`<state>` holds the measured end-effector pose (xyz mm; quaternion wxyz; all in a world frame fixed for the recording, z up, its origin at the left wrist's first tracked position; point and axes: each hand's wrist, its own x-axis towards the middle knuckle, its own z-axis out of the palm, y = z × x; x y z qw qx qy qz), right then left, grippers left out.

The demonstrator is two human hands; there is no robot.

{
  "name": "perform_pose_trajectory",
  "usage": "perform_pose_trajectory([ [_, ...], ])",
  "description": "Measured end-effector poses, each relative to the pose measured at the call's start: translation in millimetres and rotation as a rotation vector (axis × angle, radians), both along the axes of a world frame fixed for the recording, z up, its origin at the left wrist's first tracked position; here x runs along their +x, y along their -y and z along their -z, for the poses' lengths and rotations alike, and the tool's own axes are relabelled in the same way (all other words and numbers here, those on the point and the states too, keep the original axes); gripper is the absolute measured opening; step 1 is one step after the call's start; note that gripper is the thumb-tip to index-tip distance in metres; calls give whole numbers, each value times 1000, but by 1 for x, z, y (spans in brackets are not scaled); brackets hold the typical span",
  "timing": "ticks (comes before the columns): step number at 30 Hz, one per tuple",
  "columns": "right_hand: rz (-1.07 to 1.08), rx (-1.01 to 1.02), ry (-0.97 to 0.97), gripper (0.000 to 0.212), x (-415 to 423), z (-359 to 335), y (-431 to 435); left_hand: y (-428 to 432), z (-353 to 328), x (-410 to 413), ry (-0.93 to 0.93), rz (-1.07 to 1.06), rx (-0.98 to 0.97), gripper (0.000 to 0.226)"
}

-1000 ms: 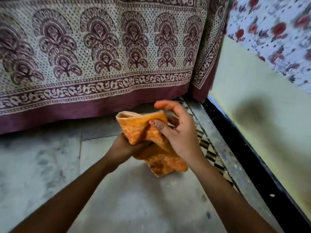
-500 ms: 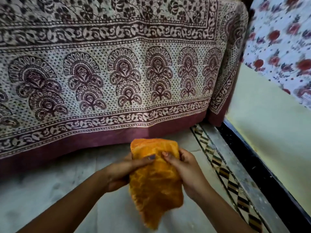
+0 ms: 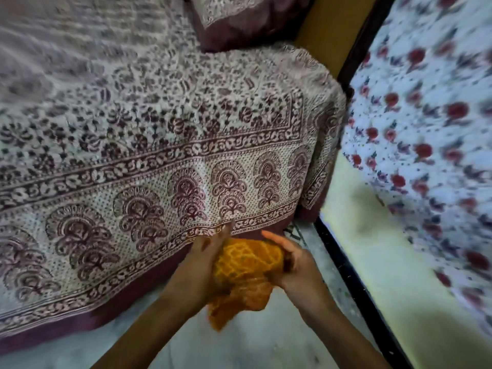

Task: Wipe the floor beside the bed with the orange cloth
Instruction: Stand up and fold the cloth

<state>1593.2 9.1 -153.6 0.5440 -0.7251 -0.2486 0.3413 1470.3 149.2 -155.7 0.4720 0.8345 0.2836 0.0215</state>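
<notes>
I see a narrow strip of pale floor between the bed and the yellow wall, bounded by a black skirting. My left hand and right hand both clasp the bunched orange cloth above the floor, fingers partly spread. Compared with 0.5 s ago, the view has tilted up, showing the bedtop. Motion blur hides the fingertips.
</notes>
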Motion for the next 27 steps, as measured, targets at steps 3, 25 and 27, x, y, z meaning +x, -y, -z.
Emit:
perform_pose_trajectory([
  [3,32,-19,144,56,2,-63,22,22,-73,11,23,16,115,61],
  [25,89,-174,467,20,-61,-501,174,108,-489,-39,137,516,481,44],
  [27,160,-130,408,20,-89,-510,179,110,-498,-48,245,554,458,32],
])
